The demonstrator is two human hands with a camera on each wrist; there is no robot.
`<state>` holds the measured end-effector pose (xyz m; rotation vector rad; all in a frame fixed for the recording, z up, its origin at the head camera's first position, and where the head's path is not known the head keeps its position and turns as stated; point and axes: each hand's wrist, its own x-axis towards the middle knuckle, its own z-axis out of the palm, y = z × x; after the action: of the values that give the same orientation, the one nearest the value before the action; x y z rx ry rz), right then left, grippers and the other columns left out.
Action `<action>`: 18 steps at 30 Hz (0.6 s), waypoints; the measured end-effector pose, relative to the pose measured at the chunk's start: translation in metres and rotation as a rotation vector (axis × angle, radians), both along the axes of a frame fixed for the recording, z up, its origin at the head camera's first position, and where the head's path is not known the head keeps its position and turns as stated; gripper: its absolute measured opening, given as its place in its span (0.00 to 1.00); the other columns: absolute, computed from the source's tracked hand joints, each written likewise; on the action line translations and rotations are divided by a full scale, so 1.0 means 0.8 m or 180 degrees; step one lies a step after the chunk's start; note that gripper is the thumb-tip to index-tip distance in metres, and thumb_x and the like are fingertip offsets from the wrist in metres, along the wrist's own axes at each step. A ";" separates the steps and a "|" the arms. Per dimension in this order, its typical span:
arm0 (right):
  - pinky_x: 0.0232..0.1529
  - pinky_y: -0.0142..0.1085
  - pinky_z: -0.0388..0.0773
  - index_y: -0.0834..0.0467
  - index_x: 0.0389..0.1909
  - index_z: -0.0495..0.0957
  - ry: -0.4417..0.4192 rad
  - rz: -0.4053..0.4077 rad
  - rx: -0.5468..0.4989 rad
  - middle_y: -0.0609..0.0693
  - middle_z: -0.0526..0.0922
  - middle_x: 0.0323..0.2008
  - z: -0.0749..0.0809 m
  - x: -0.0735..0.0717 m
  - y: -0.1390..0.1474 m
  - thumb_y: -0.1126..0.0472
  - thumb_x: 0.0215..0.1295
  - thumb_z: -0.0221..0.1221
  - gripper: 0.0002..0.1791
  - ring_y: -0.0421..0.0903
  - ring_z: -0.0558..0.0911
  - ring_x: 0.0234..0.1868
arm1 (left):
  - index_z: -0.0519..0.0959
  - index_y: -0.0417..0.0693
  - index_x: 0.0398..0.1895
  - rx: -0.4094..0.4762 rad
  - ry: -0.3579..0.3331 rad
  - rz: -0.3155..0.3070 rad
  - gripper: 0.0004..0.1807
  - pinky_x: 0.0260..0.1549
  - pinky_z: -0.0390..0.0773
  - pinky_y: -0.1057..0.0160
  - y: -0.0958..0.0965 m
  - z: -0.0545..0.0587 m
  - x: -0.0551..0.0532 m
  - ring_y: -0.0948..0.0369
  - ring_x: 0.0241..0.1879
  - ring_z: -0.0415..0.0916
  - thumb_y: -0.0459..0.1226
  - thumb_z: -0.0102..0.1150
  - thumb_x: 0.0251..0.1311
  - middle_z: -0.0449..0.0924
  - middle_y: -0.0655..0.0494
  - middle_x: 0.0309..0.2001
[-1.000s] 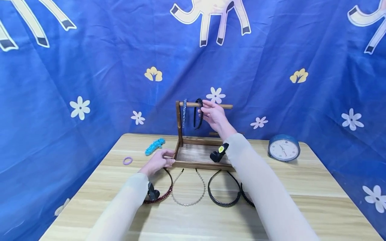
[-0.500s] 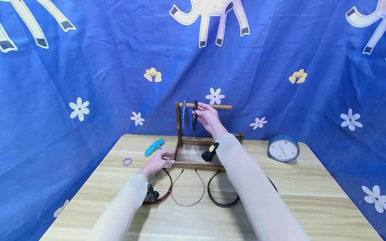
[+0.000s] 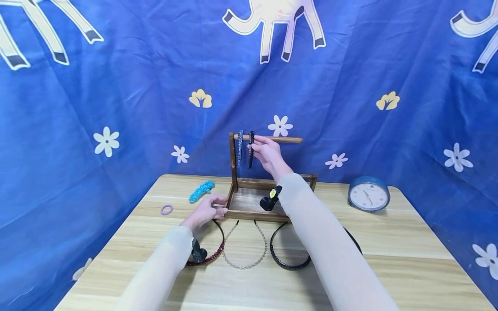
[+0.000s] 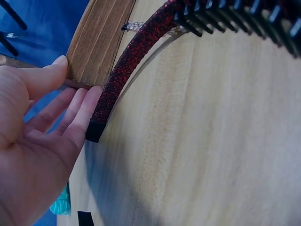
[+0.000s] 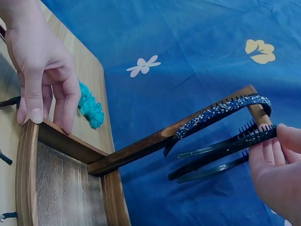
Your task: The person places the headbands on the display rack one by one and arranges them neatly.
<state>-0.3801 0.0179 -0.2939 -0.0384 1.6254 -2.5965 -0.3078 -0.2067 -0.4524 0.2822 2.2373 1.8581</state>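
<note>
A wooden rack has a tray base [image 3: 249, 214] and a raised rod [image 3: 289, 139]. My left hand [image 3: 208, 211] holds the tray's front left corner, thumb on one side and fingers on the other. With its thumb and fingers, my right hand [image 3: 268, 155] pinches a black toothed headband [image 3: 251, 151] at the rod. To its left hangs a blue glitter headband [image 5: 216, 113], close to the upright post [image 5: 136, 150]. Below my left hand, a dark red headband [image 4: 124, 70] lies on the table, partly hidden by the wrist camera in the head view.
A silver headband [image 3: 243, 267] and a black headband [image 3: 289, 266] lie before the tray; another dark one [image 3: 353, 241] shows beyond the right sleeve. A turquoise bundle [image 3: 202, 191] and purple ring [image 3: 166, 210] lie left, a blue clock [image 3: 368, 194] right. Patterned blue cloth [image 3: 155, 108] stands behind.
My right hand has moved left along the rod with the black headband, closer to the blue one, and the headband has turned edge-on. The left hand stays on the tray corner.
</note>
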 end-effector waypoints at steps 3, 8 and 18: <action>0.49 0.38 0.79 0.61 0.56 0.74 -0.0017 0.0054 0.0135 0.58 0.79 0.50 -0.002 0.002 0.002 0.73 0.61 0.56 0.21 0.52 0.79 0.50 | 0.65 0.30 0.58 0.0003 0.0001 0.0011 0.25 0.47 0.79 0.51 0.002 -0.002 -0.001 0.42 0.49 0.72 0.23 0.55 0.56 0.63 0.32 0.57; 0.52 0.42 0.77 0.59 0.56 0.74 -0.0068 0.0090 0.0315 0.57 0.80 0.49 -0.006 0.006 0.009 0.69 0.61 0.59 0.20 0.51 0.79 0.48 | 0.65 0.31 0.58 -0.0012 0.0004 0.0039 0.24 0.46 0.79 0.51 0.004 -0.001 0.001 0.42 0.48 0.73 0.23 0.54 0.57 0.64 0.31 0.56; 0.55 0.44 0.76 0.61 0.56 0.73 0.0073 0.0194 0.0427 0.56 0.79 0.50 -0.012 0.031 0.047 0.67 0.61 0.59 0.21 0.50 0.81 0.44 | 0.65 0.30 0.59 -0.0117 0.0055 -0.0009 0.25 0.45 0.80 0.53 0.001 -0.001 -0.002 0.41 0.47 0.74 0.24 0.56 0.56 0.64 0.30 0.58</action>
<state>-0.3552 0.0557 -0.3036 -0.1080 1.7728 -2.4458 -0.3097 -0.2061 -0.4534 0.2962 2.2785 1.8178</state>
